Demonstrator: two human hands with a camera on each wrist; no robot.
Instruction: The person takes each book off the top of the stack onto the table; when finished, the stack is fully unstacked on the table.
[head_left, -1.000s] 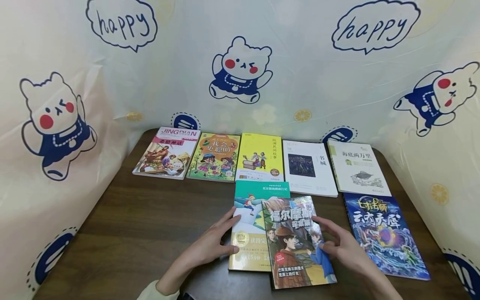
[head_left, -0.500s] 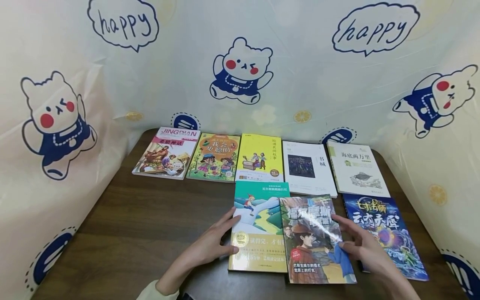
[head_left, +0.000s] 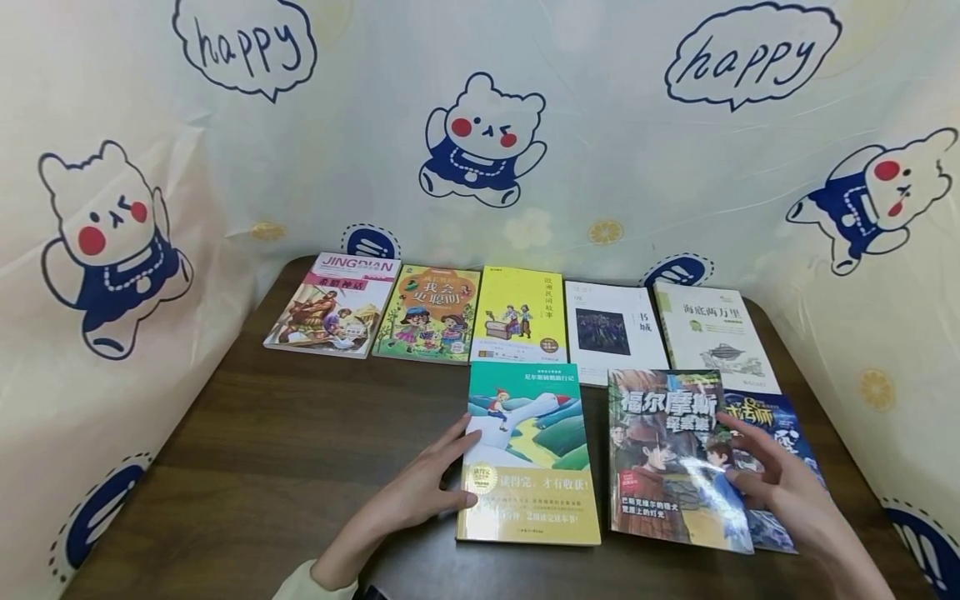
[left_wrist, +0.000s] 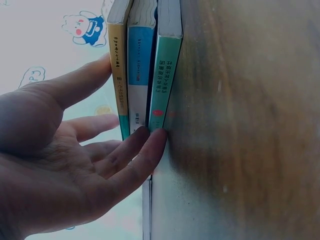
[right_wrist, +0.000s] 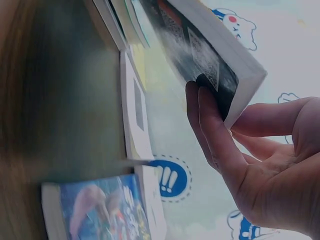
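My right hand (head_left: pixel 783 487) pinches the right edge of a paperback book (head_left: pixel 663 475) with detective figures on its cover. In the right wrist view the fingers lie under its dark back cover (right_wrist: pixel 205 55), with the thumb on the other side, and the book is up off the table. Left of it, a green-and-yellow book (head_left: pixel 525 504) tops a stack. My left hand (head_left: pixel 420 492) rests against the stack's left side, fingers extended. The left wrist view shows two more books under the top one, a blue-and-white spine (left_wrist: pixel 140 65) and a green spine (left_wrist: pixel 164 85) at the bottom.
Behind, a row holds a pink-topped book (head_left: pixel 337 308), an orange book (head_left: pixel 427 312), a yellow book (head_left: pixel 517 312), a white book (head_left: pixel 618 333) and a pale green book (head_left: pixel 716 337). The held book partly covers a blue book (head_left: pixel 776 521). A printed curtain (head_left: pixel 330 167) surrounds the brown table (head_left: pixel 247 467).
My right hand has carried the detective book rightward off the green-and-yellow book, uncovering that cover. It now overlaps the blue book in view. My left hand has stayed at the stack.
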